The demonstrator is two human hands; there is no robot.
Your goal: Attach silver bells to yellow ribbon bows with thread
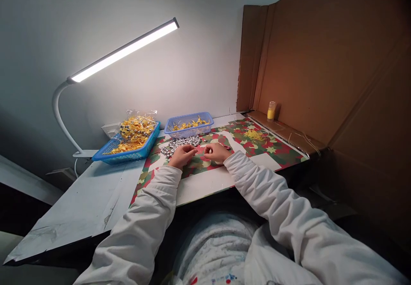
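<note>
Over the patterned sheet (205, 167), my left hand (183, 155) is closed in a pinch, just in front of a pile of shiny silver pieces (183, 143). My right hand (217, 152) is also closed in a pinch, a short gap to its right. What either hand holds, if anything, is too small to make out. A small reddish item (227, 147) lies beside the back of my right hand. Behind the silver pile stands a blue-violet basket (205, 128) with yellow pieces in it.
At the left, a blue basket (128, 156) holds yellow pieces and a clear bag. Yellow strands (255, 135) lie at the right of the sheet. A small yellow bottle (271, 111) stands by the cardboard wall (321, 62). A lit lamp (125, 51) hangs above the left side.
</note>
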